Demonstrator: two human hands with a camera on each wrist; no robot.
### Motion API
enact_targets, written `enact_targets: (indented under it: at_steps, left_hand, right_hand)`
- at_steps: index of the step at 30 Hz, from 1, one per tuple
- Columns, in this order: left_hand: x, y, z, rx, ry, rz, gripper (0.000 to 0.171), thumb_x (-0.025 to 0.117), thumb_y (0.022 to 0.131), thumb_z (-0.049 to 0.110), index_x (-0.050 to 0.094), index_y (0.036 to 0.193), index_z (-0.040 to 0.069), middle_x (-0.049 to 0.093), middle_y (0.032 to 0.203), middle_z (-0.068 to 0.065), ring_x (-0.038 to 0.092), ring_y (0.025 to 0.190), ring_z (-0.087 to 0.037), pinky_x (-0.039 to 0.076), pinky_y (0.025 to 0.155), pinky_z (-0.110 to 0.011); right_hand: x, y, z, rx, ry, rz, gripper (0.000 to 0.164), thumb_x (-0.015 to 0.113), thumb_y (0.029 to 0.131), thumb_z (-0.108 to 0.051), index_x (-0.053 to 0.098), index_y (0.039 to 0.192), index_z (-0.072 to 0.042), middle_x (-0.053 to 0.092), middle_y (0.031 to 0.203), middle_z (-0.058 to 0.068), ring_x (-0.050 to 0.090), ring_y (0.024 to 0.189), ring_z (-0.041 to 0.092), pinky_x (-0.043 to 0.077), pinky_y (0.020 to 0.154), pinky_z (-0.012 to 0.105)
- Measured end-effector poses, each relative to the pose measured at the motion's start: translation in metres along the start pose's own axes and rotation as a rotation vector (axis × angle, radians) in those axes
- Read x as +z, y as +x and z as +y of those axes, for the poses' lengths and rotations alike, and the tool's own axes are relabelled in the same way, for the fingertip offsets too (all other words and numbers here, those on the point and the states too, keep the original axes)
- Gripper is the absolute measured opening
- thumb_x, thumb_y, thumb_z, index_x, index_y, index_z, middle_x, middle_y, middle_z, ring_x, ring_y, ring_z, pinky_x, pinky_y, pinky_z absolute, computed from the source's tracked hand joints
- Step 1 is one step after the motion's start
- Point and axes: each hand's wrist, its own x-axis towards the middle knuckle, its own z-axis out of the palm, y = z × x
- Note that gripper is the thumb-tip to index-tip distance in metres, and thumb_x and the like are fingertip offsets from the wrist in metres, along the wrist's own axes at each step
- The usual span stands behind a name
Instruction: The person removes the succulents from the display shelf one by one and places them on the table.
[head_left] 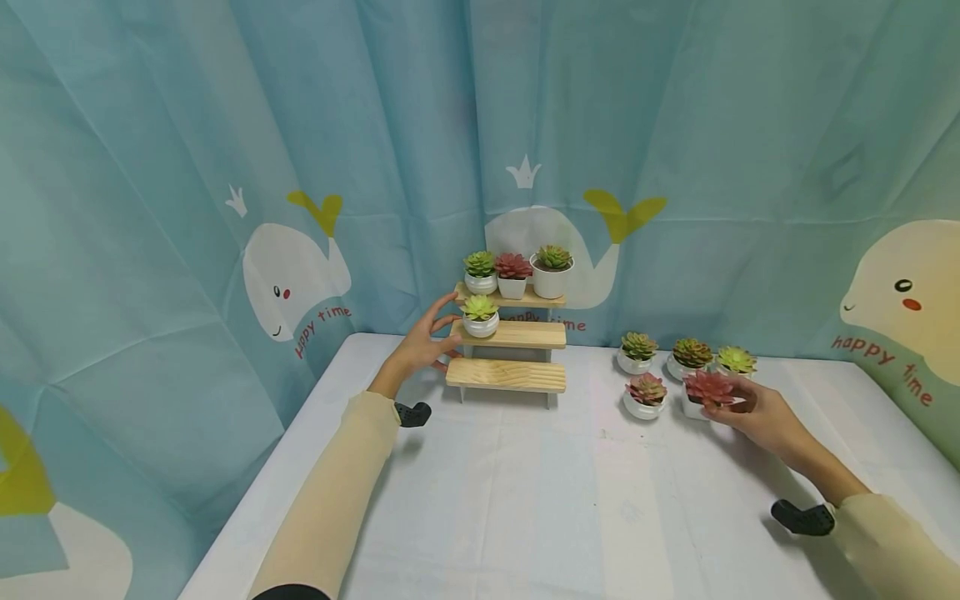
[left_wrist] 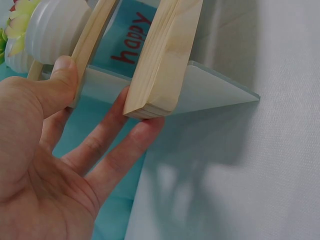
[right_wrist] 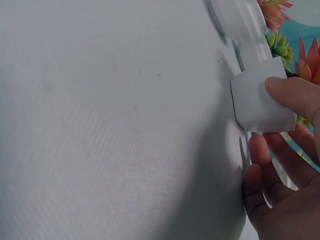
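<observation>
Toward the right of the surface (head_left: 525, 500), a potted red plant (head_left: 706, 388) is pinched by the fingers of the right hand (head_left: 768, 420), well to the right of the wooden stand (head_left: 506, 375), whose left end is touched by the spread fingers of the left hand (head_left: 415, 347).

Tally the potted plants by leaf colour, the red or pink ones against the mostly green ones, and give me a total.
Red or pink plants: 3 (one on the stand, one in the right hand, one on the table)
Mostly green plants: 6 (three on the stand, three on the table)
Total: 9
</observation>
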Motion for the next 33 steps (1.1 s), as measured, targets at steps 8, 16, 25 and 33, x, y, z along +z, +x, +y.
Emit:
enact_targets:
  at_steps: [8,16,25,33]
  left_hand:
    - [0.0003,0.0012,-0.0007,-0.001,0.007,0.006,0.080,0.064,0.104,0.019,0.017,0.164,0.043,0.029,0.166,-0.013,0.069,0.102,-0.049,0.056,0.076,-0.067]
    - [0.0004,0.0004,-0.0003,-0.003,0.010,0.010,0.080,0.065,0.103,0.020,0.018,0.163,0.043,0.031,0.166,-0.013,0.070,0.100,-0.046,0.058,0.075,-0.064]
    - [0.0005,0.0030,-0.0034,-0.028,0.015,0.030,0.079,0.065,0.103,0.017,0.021,0.161,0.049,0.034,0.165,-0.009,0.073,0.093,-0.038,0.059,0.072,-0.062]
    - [0.0004,0.0032,-0.0026,-0.027,0.005,0.019,0.079,0.063,0.104,0.016,0.020,0.161,0.049,0.032,0.166,-0.010,0.071,0.097,-0.043,0.059,0.072,-0.062]
  right_hand:
    - [-0.0009,-0.0011,0.0001,-0.002,0.017,-0.024,0.073,0.078,0.095,-0.030,0.044,0.145,0.011,0.059,0.127,0.029,0.061,0.089,-0.001,0.054,0.069,0.023]
    - [-0.0003,-0.0008,-0.0012,0.014,0.011,-0.037,0.078,0.077,0.096,-0.033,0.040,0.150,0.008,0.057,0.131,0.029,0.062,0.092,0.005,0.054,0.069,0.025]
    - [0.0002,-0.0002,-0.0018,0.019,0.010,-0.045,0.079,0.077,0.096,-0.033,0.038,0.151,0.010,0.056,0.133,0.031,0.064,0.097,0.016,0.055,0.070,0.025]
    - [-0.0020,0.0015,-0.0010,0.001,0.003,-0.062,0.076,0.077,0.096,-0.030,0.039,0.149,0.010,0.055,0.132,0.031,0.066,0.102,0.028,0.055,0.071,0.025]
